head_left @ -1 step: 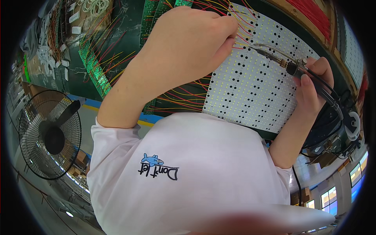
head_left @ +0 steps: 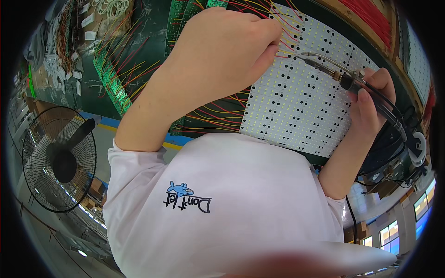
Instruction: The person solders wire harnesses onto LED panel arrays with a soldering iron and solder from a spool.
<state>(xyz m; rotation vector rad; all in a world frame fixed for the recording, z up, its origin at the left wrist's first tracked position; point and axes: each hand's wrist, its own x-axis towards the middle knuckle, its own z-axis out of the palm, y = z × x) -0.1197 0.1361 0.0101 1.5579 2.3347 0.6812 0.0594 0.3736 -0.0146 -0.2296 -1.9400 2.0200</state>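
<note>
My left hand (head_left: 232, 48) is closed in a pinch over the left edge of a white LED panel (head_left: 282, 111), its back toward me and the fingertips mostly hidden. A thin red wire (head_left: 281, 57) comes out of the pinch toward the panel. In my right hand (head_left: 371, 102) is a soldering iron (head_left: 345, 79) with a thin metal solder-feed tube along it. The iron's tip meets the panel close to the wire's end; whether they touch I cannot tell. Rows of small yellowish LEDs and black dots cover the panel.
Green circuit boards (head_left: 111, 83) with red and yellow wires lie left on the dark green bench (head_left: 148, 28). A black fan (head_left: 60, 160) stands at lower left. Red wires (head_left: 366, 21) fill a wooden tray at upper right. Black cables (head_left: 394, 148) hang by my right forearm.
</note>
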